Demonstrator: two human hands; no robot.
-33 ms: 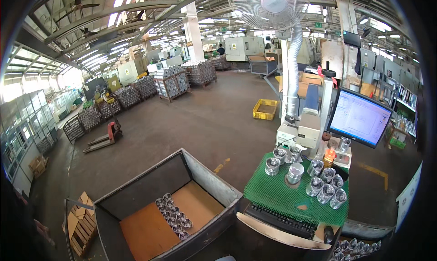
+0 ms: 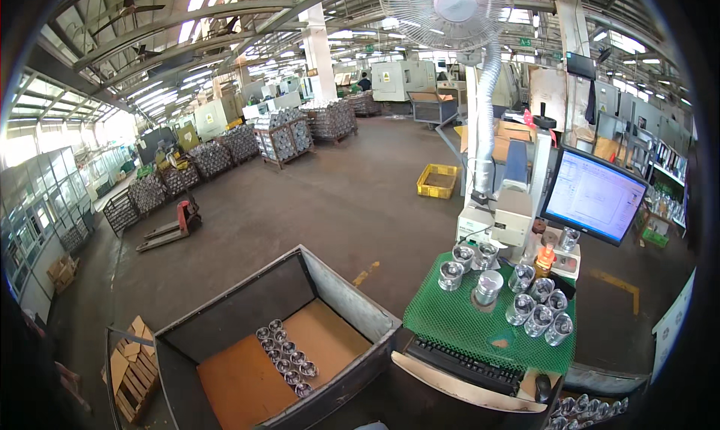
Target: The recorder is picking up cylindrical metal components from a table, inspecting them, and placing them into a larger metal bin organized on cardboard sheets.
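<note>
Neither of my hands shows in the head view. Silvery metal pistons stand on a green mesh mat (image 2: 442,310) on the workbench at the right. One piston (image 2: 488,287) sits with its closed top up on a round spot near the mat's middle. Behind it to the left is a small group of pistons (image 2: 451,275) with open ends up. Several more pistons (image 2: 538,320) are clustered on the right of the mat. Below the mat lie a black keyboard (image 2: 457,364) and a black mouse (image 2: 542,387). A small pale patch at the lower edge is too little to identify.
A grey-walled bin (image 2: 240,304) at the left front holds two rows of pistons (image 2: 283,347) on brown board. Above the bench are a monitor (image 2: 592,194), a lit orange lamp (image 2: 545,257) and a fan (image 2: 454,6). Farther off stand a yellow crate (image 2: 437,192) and a red pallet jack (image 2: 182,216).
</note>
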